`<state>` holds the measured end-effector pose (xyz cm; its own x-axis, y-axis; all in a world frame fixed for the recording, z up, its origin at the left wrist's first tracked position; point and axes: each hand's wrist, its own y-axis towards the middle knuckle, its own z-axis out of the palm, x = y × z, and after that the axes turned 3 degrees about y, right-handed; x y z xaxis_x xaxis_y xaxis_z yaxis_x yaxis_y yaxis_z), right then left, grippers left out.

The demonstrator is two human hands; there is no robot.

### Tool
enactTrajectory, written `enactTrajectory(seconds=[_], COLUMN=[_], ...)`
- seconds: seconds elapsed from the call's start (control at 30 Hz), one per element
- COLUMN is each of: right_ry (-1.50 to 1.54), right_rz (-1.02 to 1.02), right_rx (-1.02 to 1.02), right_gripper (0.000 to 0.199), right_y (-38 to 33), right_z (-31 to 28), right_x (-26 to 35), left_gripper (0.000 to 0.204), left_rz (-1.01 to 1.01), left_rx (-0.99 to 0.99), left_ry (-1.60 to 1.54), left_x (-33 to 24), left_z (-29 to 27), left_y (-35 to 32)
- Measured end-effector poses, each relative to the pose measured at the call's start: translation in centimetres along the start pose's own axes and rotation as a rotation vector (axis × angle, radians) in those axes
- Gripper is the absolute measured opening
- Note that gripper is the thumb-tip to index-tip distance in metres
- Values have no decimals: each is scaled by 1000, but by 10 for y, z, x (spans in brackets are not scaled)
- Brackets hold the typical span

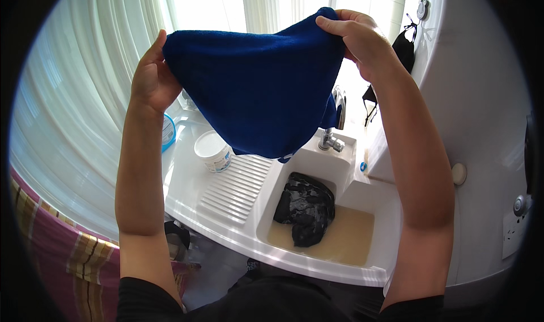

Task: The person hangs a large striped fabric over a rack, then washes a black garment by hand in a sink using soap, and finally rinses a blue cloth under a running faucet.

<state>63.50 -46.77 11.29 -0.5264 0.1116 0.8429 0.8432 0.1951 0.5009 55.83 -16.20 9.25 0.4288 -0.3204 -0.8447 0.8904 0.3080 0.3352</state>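
A dark blue towel-like cloth (pixel 258 89) is stretched between my raised hands, above the white laundry sink. My left hand (pixel 154 79) grips its upper left corner, thumb up. At the upper right corner, my right hand (pixel 360 38) pinches the fabric between thumb and fingers. The cloth hangs down to a point in the middle and covers part of the tap behind it. Below, a wet black garment (pixel 306 208) lies bunched in cloudy, brownish water (pixel 351 237) in the basin.
A white lidded tub (pixel 213 151) stands beside the ribbed washboard (pixel 237 189) on the sink's left. The metal tap (pixel 330 142) rises at the back. Sheer white curtains (pixel 96 78) hang behind. A black strappy garment (pixel 403 51) hangs at the right wall.
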Motion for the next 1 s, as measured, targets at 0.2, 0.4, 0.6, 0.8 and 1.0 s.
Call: enactTrajectory(seconds=[0.2, 0.4, 0.6, 0.8, 1.0], right_ry=[143, 481, 140, -654, -569], right_rz=[107, -31, -12, -249, -389], right_rx=[89, 261, 235, 202, 167], right_gripper=[41, 39, 28, 28, 18], right_y=[-15, -41, -77, -88, -102], right_z=[27, 25, 55, 44, 33], right_x=[14, 46, 40, 52, 48], left_gripper=[35, 29, 27, 32, 30], left_rz=[17, 207, 150, 361, 353], left_rx=[-165, -69, -296, -457, -384], left_ry=[162, -119, 73, 208, 247], left_x=[-12, -53, -65, -80, -79], left_z=[-16, -20, -26, -44, -37], left_y=[-75, -155, -196, -223, -266])
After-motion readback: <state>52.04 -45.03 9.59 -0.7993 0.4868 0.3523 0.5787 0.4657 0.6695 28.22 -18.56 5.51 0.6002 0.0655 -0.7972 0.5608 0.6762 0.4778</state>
